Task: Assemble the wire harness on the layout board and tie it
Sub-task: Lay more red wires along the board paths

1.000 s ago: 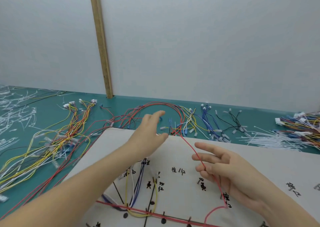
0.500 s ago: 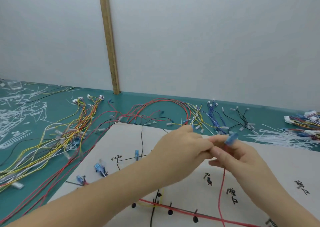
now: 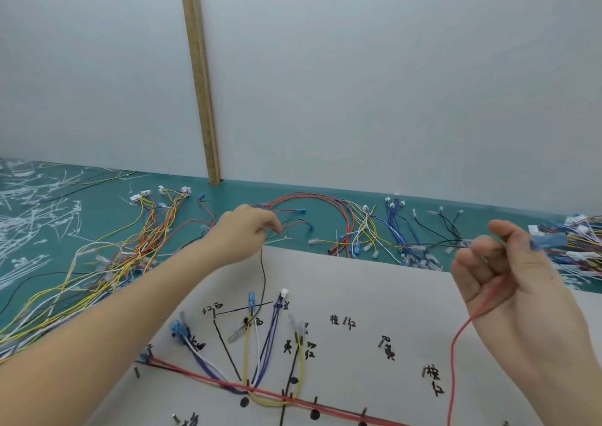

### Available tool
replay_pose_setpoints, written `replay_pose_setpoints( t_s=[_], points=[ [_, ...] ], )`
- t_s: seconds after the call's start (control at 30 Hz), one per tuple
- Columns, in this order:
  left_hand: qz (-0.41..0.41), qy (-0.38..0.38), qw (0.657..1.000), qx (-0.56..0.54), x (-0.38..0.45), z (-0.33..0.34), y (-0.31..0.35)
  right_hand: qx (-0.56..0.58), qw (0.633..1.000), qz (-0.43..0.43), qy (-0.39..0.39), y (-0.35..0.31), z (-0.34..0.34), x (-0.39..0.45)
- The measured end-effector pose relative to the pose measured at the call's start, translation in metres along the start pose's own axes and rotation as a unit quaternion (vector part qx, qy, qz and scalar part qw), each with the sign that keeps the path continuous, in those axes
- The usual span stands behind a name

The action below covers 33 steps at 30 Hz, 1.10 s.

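Note:
The pale layout board [image 3: 374, 289] lies in front of me, marked with handwritten labels and pegs. Red, yellow, blue, white and black wires [image 3: 257, 360] run along it to a trunk near the bottom edge. My left hand [image 3: 242, 235] hovers over the board's far edge and pinches the top end of a thin black wire [image 3: 263, 279] that hangs down to the board. My right hand [image 3: 508, 272] is raised at the right, fingers curled round a red wire [image 3: 456, 344] with a blue terminal [image 3: 547, 242] sticking out past the thumb.
The green table [image 3: 97, 217] holds loose wire bundles: yellow and orange ones [image 3: 130, 246] at left, red loops [image 3: 325, 207] and blue and black leads [image 3: 400, 230] behind the board. White cable ties [image 3: 26, 217] are scattered far left. A wooden strip [image 3: 200, 77] runs up the white wall.
Half a second ago both hands met over the board's middle at the blue terminal. They have since parted: the left went to the far edge with a black wire, the right swung right with the red wire.

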<state>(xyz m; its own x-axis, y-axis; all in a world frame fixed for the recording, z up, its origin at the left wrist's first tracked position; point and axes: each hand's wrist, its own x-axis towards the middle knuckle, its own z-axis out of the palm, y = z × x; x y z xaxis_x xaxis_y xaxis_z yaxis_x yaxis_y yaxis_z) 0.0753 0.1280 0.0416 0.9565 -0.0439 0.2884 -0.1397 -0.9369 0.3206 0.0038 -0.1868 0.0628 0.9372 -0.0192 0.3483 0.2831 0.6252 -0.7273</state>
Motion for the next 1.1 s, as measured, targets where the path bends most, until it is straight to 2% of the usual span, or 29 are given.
replay_pose_setpoints(
  t_s=[0.07,0.13,0.2,0.27,0.33,0.37,0.43,0.57,0.63,0.67,0.73,0.8,0.87,0.97,1.03,1.07,1.1],
  points=[
    [-0.013,0.01,0.998,-0.057,0.007,-0.001,-0.009,0.034,0.999,0.016,0.029,-0.002,-0.003,0.003],
    [-0.014,-0.017,0.999,-0.028,0.016,0.006,-0.012,0.061,0.997,0.037,0.041,-0.005,-0.004,0.004],
    [-0.033,-0.081,0.995,0.039,0.028,0.017,-0.01,0.077,0.995,0.046,0.032,-0.007,-0.005,0.004],
    [-0.054,-0.124,0.987,0.089,0.039,0.025,-0.009,0.136,0.989,0.051,-0.001,-0.006,-0.011,0.004],
    [-0.06,-0.119,0.988,0.082,0.049,0.026,-0.01,0.244,0.961,0.102,-0.083,-0.002,-0.017,0.008],
    [-0.062,-0.104,0.99,0.068,0.053,0.024,-0.012,0.276,0.942,0.153,-0.111,0.0,-0.016,0.009],
    [-0.072,-0.046,0.996,0.033,0.06,0.018,-0.02,0.234,0.951,0.195,-0.058,0.001,-0.02,0.004],
    [-0.117,0.125,0.985,0.035,0.074,-0.01,-0.052,0.242,0.942,0.211,-0.095,0.001,-0.021,0.005],
    [-0.128,0.172,0.97,0.116,0.079,-0.027,-0.072,0.261,0.932,0.229,-0.105,0.002,-0.02,0.005],
    [-0.116,0.155,0.961,0.197,0.079,-0.034,-0.081,0.265,0.928,0.236,-0.113,0.001,-0.02,0.005],
    [-0.074,0.067,0.923,0.371,0.076,-0.038,-0.094,0.267,0.926,0.233,-0.128,-0.001,-0.018,0.006],
    [-0.06,0.0,0.891,0.451,0.071,-0.033,-0.104,0.277,0.921,0.231,-0.146,-0.002,-0.018,0.009],
    [-0.056,0.021,0.897,0.438,0.064,-0.03,-0.103,0.299,0.91,0.232,-0.171,-0.001,-0.018,0.011],
    [0.043,0.098,0.95,0.294,0.053,-0.017,-0.089,0.316,0.897,0.234,-0.202,0.002,-0.016,0.012],
    [0.112,0.065,0.977,0.168,0.045,-0.007,-0.073,0.31,0.9,0.236,-0.194,0.004,-0.016,0.01],
    [0.128,0.017,0.982,0.14,0.041,-0.001,-0.066,0.307,0.901,0.24,-0.189,0.004,-0.016,0.008],
    [0.131,-0.032,0.978,0.159,0.04,0.003,-0.061,0.301,0.903,0.246,-0.182,0.004,-0.016,0.007]
  ],
)
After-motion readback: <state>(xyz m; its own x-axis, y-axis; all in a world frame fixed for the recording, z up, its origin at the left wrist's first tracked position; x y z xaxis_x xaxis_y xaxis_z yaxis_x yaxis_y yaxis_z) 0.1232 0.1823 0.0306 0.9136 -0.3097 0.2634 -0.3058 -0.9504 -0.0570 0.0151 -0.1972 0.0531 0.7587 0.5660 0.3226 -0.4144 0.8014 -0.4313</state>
